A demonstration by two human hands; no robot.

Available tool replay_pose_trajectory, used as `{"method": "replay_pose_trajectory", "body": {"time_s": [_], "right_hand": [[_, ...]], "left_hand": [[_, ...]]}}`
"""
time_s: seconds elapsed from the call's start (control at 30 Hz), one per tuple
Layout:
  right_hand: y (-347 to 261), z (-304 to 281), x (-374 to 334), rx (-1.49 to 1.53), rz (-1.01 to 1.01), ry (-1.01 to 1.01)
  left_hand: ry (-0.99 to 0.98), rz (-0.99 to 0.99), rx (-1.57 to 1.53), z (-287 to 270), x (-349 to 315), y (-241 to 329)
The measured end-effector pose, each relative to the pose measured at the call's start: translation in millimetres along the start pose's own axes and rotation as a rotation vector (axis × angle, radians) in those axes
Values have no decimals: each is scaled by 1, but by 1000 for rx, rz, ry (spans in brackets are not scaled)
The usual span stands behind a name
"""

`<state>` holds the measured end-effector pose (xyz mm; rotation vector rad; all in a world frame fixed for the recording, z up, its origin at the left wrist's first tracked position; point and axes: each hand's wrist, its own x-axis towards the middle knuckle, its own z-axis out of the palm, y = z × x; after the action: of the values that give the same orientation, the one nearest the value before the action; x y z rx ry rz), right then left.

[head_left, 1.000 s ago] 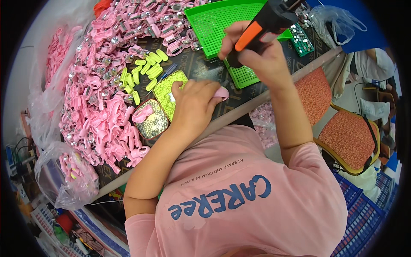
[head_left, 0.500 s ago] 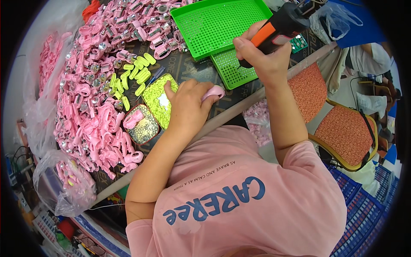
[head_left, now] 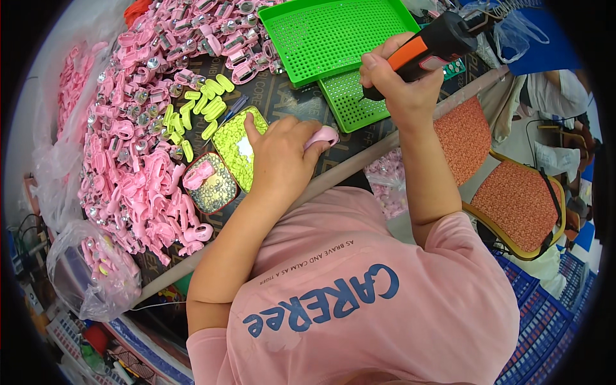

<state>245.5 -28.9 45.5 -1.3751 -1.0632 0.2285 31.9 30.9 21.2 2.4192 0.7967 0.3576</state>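
My left hand (head_left: 282, 151) is closed around a small pink plastic part (head_left: 326, 136) near the table's front edge; its rounded end sticks out past the fingers. Gripped in my raised right hand (head_left: 410, 86) is a black and orange electric screwdriver (head_left: 433, 51), its lower tip pointing down and left, apart from the pink part. Beside my left hand stand a box of small yellow-green pieces (head_left: 228, 138) and a rounded tin of small metal screws (head_left: 218, 192) with a pink piece (head_left: 199, 174) lying on top. Several yellow-green oblong pieces (head_left: 208, 96) lie loose beyond the box.
A large heap of pink plastic parts (head_left: 135, 135) covers the table's left side. Two green perforated trays (head_left: 346, 38) overlap at the back. Clear plastic bags (head_left: 96, 269) rest at the left edge. Orange-seated chairs (head_left: 516, 205) and blue crates (head_left: 539, 321) stand to the right.
My right hand and the electric screwdriver have shifted slightly to the right. My left hand keeps its hold on the pink part in nearly the same spot.
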Motion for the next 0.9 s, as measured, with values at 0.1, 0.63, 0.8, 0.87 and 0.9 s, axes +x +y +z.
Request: {"method": "replay_pose_trajectory", "body": {"time_s": [0.1, 0.63, 0.8, 0.87, 0.9], "right_hand": [[-5, 0, 1, 115, 21, -14], [-37, 15, -25, 578, 133, -71], [-35, 20, -27, 547, 135, -92], [-31, 21, -29, 529, 131, -89], [-29, 21, -30, 510, 127, -87]], "left_hand": [[4, -10, -14, 1, 0, -1], [-29, -39, -78, 2, 4, -9], [-30, -48, -71, 3, 3, -10], [-21, -42, -87, 2, 3, -9], [-22, -41, -87, 2, 3, -9]]}}
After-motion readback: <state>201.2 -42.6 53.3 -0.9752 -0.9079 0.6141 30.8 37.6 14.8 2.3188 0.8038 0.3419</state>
